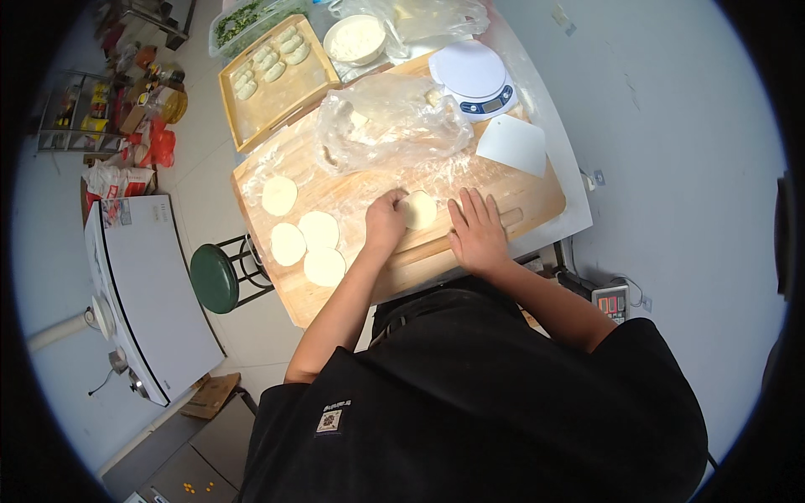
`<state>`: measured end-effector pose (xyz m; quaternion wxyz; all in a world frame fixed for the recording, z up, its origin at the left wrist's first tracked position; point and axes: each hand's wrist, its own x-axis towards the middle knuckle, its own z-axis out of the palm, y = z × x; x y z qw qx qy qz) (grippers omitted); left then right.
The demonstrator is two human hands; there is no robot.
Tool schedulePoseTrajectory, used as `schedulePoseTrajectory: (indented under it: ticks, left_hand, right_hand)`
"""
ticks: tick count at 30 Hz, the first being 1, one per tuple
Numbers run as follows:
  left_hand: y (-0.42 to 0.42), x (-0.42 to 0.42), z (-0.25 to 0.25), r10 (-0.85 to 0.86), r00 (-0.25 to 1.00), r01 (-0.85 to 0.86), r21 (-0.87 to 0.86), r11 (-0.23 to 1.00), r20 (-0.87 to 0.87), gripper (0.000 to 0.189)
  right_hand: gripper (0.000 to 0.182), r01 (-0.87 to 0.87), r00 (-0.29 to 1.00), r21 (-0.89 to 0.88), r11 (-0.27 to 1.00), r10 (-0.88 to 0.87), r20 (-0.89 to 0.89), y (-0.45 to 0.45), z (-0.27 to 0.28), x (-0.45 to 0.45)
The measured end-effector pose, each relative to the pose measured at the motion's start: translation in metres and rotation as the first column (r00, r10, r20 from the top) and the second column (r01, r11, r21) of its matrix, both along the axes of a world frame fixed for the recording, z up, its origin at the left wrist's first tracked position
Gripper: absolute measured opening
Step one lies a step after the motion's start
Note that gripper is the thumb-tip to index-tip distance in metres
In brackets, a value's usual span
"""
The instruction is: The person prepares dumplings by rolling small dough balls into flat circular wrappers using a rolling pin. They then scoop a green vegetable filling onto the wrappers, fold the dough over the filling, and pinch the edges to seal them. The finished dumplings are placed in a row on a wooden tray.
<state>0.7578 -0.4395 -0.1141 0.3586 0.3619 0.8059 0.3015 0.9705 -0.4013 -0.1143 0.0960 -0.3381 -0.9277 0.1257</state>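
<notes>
My left hand [385, 221] pinches the left edge of a small round dough wrapper [421, 210] on a floured wooden board [377, 289]. Just right of it, my right hand [479, 234] lies palm down with its fingers stretched out and slightly apart. It rests across what looks like a wooden rolling pin [512, 217], whose middle it hides. Several flat dough rounds [319, 230] lie to the left, some overlapping. Behind my hands, a clear plastic bag [393, 126] holds pieces of dough.
A digital kitchen scale [471, 69] and a white dough scraper [514, 146] sit at the board's right. Beyond are a wooden tray [270, 122] of shaped dough pieces, a bowl of white filling or flour [356, 40] and a tub of chopped greens [242, 22]. A green stool [214, 278] stands left.
</notes>
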Motion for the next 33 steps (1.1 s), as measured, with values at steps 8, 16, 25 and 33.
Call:
schedulePoseTrajectory:
  ticks: [8,16,25,33]
  left_hand:
    - [0.014,0.005,0.001,-0.329,0.906,0.311,-0.108,0.944,-0.268,0.014]
    - [0.014,-0.008,-0.001,-0.171,0.969,0.168,-0.031,0.985,-0.181,0.014]
    - [0.012,-0.001,0.01,-0.339,0.91,0.318,-0.121,0.94,-0.237,0.016]
    - [0.018,-0.015,-0.004,-0.192,0.954,0.189,-0.034,0.981,-0.229,0.017]
  right_hand:
    - [0.049,0.052,0.988,-0.046,0.998,-0.045,0.144,0.082,0.004,-0.079]
    - [0.054,0.033,0.999,0.058,0.998,-0.032,-0.017,0.01,-0.006,-0.02]
    - [0.051,0.07,0.995,0.006,0.998,-0.07,0.066,0.068,-0.005,-0.073]
    - [0.056,0.025,1.0,0.071,0.997,-0.025,0.004,0.012,-0.009,-0.027]
